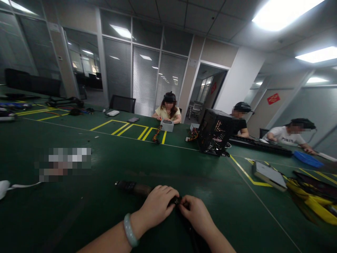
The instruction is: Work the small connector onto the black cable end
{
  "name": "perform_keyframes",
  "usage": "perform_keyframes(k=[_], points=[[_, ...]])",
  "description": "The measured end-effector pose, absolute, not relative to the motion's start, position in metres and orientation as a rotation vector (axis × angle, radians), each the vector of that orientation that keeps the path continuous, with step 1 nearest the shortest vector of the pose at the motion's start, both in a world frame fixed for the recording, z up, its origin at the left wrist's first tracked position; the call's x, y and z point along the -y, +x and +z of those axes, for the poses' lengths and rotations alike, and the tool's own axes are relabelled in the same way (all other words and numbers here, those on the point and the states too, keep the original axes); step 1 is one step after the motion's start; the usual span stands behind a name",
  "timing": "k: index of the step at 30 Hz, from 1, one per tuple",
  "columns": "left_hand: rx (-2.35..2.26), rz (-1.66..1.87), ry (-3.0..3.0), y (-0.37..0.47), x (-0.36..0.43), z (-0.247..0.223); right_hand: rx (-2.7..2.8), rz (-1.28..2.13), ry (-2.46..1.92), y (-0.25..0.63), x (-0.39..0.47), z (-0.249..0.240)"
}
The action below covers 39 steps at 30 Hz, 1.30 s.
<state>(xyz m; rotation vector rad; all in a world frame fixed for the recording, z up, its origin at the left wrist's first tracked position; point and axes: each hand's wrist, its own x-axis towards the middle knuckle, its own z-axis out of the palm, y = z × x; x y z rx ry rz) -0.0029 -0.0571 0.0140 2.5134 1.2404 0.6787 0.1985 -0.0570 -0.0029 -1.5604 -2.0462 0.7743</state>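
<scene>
Left hand [160, 204]: bottom centre of the frame, palm down, fingers curled over and clamped on the dark long item's right part
Right hand [196, 212]: just right of it, thumb and fingertips closed on the item's right end; the exact part is too dark to tell
Dark long item [134, 188]: lower centre, lying on the green table [105, 218], its left end beyond the left hand
Wrist: pale bracelet [130, 230] on the left arm
Centre: a seated person [170, 109] with hands at a grey box [166, 125]
Right of centre: black computer case [214, 131], upright
Far right: blue tray [307, 159], yellow bag [313, 202]
</scene>
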Motion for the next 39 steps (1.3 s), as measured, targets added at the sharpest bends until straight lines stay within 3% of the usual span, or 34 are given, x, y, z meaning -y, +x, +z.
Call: perform_keyframes(k=[39], points=[[-1.240, 0.620, 2.754, -0.001, 0.045, -0.001, 2.200, 0.646, -1.498, 0.207, 0.055, -0.003]])
